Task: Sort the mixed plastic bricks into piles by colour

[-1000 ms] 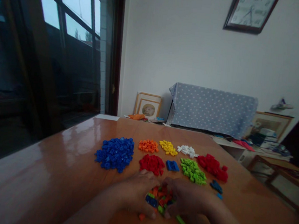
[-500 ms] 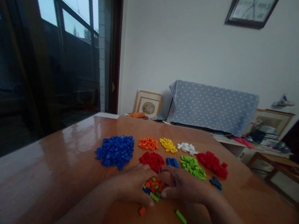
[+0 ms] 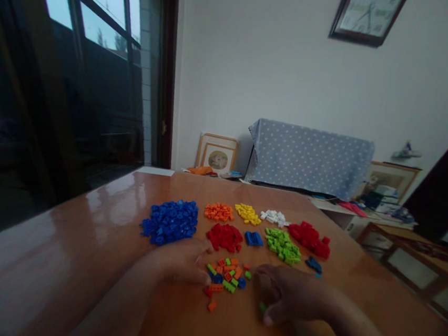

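the mixed pile (image 3: 231, 276) lies between the hands, its bricks pointing every which way; near its front a green brick (image 3: 229, 287) slants from upper left to lower right, and an orange brick (image 3: 215, 287) lies nearly crosswise. the left hand (image 3: 188, 262) is open, curved along the pile's left side. the right hand (image 3: 293, 292) is half curled at a green piece (image 3: 263, 307); whether it grips, i cannot tell. a blue heap (image 3: 170, 222) sits beyond on the table (image 3: 80, 260).

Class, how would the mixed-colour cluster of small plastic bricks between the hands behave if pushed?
The cluster would probably scatter, its bricks lying loose. Blocky pieces would likely slide, not roll, across the shiny brown tabletop.
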`<state>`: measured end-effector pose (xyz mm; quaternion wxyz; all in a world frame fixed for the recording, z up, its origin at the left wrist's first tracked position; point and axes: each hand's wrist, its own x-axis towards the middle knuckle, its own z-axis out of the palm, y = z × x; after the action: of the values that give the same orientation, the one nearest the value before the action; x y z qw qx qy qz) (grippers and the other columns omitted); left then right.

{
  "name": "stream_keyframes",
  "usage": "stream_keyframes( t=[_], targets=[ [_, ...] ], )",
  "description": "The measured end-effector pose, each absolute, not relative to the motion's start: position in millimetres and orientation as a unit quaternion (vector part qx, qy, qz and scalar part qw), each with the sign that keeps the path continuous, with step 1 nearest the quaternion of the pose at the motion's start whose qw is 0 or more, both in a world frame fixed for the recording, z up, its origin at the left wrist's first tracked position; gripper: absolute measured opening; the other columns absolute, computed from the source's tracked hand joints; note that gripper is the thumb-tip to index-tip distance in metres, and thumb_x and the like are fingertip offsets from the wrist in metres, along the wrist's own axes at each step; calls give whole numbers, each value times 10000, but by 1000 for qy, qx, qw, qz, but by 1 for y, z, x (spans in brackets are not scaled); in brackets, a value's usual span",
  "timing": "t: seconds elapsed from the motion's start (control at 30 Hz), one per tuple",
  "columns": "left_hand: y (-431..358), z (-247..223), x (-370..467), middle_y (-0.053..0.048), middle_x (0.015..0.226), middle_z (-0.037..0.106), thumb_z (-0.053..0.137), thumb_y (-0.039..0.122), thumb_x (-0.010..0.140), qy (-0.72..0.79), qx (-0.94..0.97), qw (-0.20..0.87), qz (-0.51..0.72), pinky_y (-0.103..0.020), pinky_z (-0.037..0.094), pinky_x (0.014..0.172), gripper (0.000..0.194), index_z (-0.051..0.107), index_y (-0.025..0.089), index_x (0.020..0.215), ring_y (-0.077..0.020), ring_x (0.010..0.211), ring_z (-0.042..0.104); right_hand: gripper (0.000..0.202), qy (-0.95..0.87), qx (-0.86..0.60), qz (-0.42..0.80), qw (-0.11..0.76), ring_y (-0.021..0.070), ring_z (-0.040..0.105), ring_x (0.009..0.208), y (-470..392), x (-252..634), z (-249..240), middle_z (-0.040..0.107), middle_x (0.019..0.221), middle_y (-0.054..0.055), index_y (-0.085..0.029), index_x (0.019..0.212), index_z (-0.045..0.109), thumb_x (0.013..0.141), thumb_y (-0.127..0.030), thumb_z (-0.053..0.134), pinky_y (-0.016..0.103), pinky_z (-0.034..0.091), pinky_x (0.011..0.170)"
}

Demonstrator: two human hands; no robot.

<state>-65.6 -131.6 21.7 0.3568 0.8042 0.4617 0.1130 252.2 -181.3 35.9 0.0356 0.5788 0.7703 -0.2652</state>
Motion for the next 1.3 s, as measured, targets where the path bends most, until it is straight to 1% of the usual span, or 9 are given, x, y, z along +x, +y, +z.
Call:
stream_keyframes(
  t=[0.17,0.23,0.37,0.5,0.73,0.93,1.07,1.17,1.3],
  targets=[
    [-129,17,-62,-8,832,648,751,366,551,476,808,342,64,-234,344,556,577,636,230,1100,-189,708,582,471,771,566,-293,12,204,619,821,-184,246,30,663,936,17,-240,1065,621,636,-379,753,259,400,638],
    [-131,17,-57,-11,827,653,726,345,569,477,814,327,61,-237,342,553,512,648,231,1061,-192,711,581,383,766,560,-315,6,176,612,748,-178,238,29,651,862,3,-230,1011,615,658,-332,720,236,384,583],
    [-136,23,-50,-10,823,658,677,288,603,473,828,295,57,-236,329,545,365,666,234,964,-191,707,578,433,733,575,-363,-16,151,615,633,-165,222,23,637,808,6,-228,1092,587,668,-247,674,213,380,498],
    [-140,27,-47,-2,771,643,681,288,617,464,826,310,82,-231,307,523,220,671,229,829,-175,663,562,498,717,573,-397,-30,155,627,575,-157,209,19,643,783,3,-248,1171,541,681,-198,619,216,422,466],
    [-141,29,-45,-3,783,662,679,293,637,456,830,315,65,-249,337,547,220,671,246,851,-199,689,580,606,731,547,-408,-14,151,640,550,-147,216,30,674,742,1,-243,1293,447,711,-174,604,196,431,453],
    [-138,29,-44,7,796,661,606,279,701,466,834,297,18,-232,315,521,240,652,229,932,-167,678,571,289,769,519,-349,-130,98,559,503,-124,224,21,603,704,-24,-198,1096,581,820,-218,497,181,378,454],
    [-132,20,-41,-3,836,655,501,249,790,473,840,260,60,-226,309,535,190,635,216,920,-144,703,560,158,782,494,-308,-224,99,513,598,-117,219,2,561,713,-27,-178,894,605,811,-180,470,189,371,531],
    [-129,13,-38,-5,829,637,503,287,821,483,837,233,107,-231,303,545,159,621,217,902,-144,711,543,104,793,482,-299,-222,110,487,651,-118,219,-10,550,703,-27,-177,802,576,809,-166,473,193,347,559],
    [-128,10,-28,-15,858,627,520,261,823,472,844,207,146,-237,325,594,122,624,215,868,-151,759,539,118,803,486,-288,-189,112,498,657,-122,221,-13,579,719,-24,-180,810,587,825,-161,472,197,336,577]
  ],
)
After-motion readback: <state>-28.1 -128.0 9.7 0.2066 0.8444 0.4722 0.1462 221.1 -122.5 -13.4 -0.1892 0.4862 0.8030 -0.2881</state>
